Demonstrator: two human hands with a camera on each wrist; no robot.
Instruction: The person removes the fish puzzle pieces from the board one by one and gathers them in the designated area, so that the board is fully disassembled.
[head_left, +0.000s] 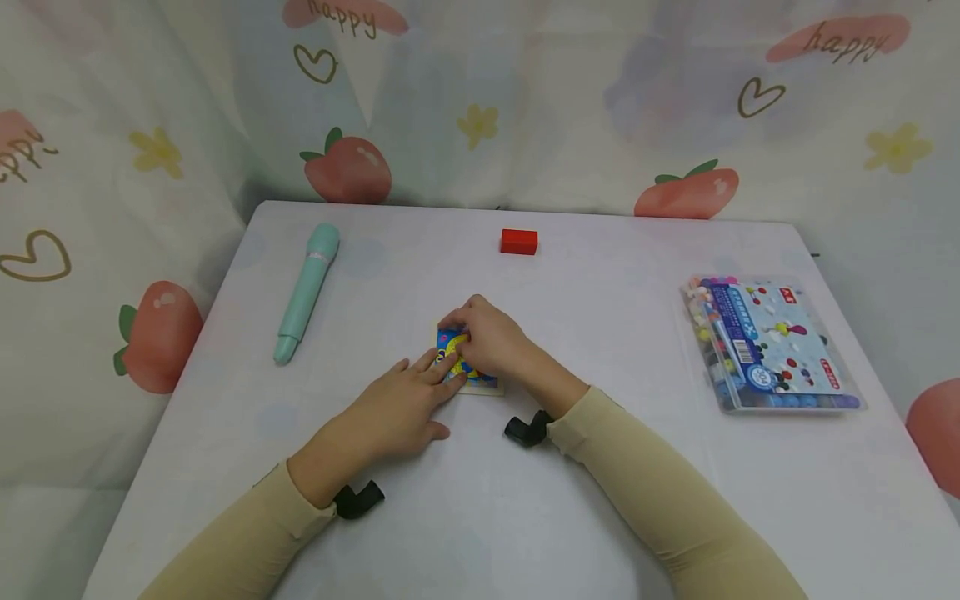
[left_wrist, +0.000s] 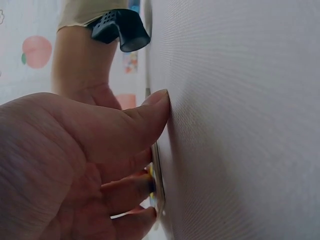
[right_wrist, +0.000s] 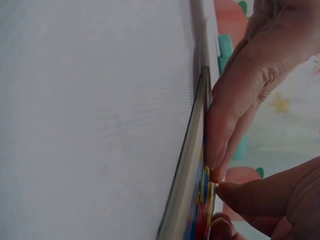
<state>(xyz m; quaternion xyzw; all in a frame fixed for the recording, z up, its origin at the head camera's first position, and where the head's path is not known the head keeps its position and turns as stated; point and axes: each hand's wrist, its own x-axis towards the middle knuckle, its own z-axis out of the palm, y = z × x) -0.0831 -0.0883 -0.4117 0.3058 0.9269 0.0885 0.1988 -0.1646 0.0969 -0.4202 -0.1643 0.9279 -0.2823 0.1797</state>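
A small flat board (head_left: pixel 480 387) with a blue and yellow picture and a pale border lies mid-table. From the right wrist, its thin greyish edge (right_wrist: pixel 186 165) shows close to the cloth. My left hand (head_left: pixel 401 404) rests with extended fingers on the board's left part, its thumb spread aside. My right hand (head_left: pixel 491 337) bends over the board's upper right. In the right wrist view its thumb (right_wrist: pixel 245 197) and a bent finger meet the picture's surface, a little apart. Whether a loose piece sits between them is hidden. The left wrist view shows the left thumb (left_wrist: pixel 145 117) touching the cloth.
A mint-green microphone-shaped stick (head_left: pixel 306 292) lies at the back left. Near the far edge sits a red block (head_left: pixel 519 242). On the right is a clear plastic case (head_left: pixel 776 346) of coloured beads with a printed label. Black wrist mounts (head_left: pixel 360 500) stick out below both cuffs.
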